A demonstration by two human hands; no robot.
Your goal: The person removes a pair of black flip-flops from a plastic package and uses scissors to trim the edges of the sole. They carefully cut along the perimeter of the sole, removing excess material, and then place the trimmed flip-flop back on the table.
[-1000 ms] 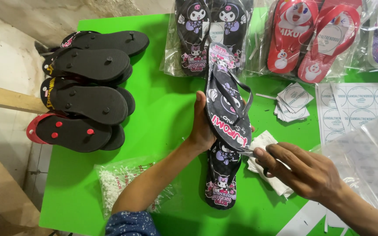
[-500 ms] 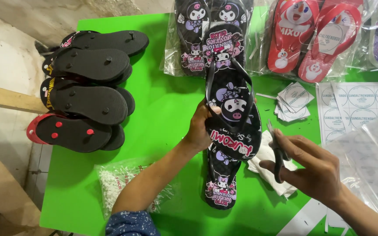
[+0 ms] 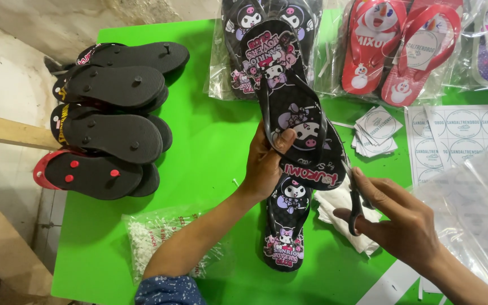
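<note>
My left hand [image 3: 265,164] grips a black flip-flop [image 3: 289,104] printed with cartoon characters and holds it face-up above the green table [image 3: 210,141]. A matching black flip-flop [image 3: 285,231] lies flat on the table just below it. My right hand [image 3: 402,226] holds a small pair of scissors [image 3: 354,195] with the blades pointing up at the lower right edge of the held flip-flop.
A stack of black-soled flip-flops [image 3: 108,118] sits sole-up at the table's left. Bagged flip-flops, black [image 3: 227,68] and red [image 3: 402,45], lie along the back. Round-label sheets [image 3: 458,135], loose tags [image 3: 375,130], clear bags [image 3: 475,209], white paper [image 3: 340,212] and a bag of white bits [image 3: 148,237] surround my hands.
My left hand has turned and raised the held flip-flop so its printed top faces up. My right hand has brought the scissors up to its edge.
</note>
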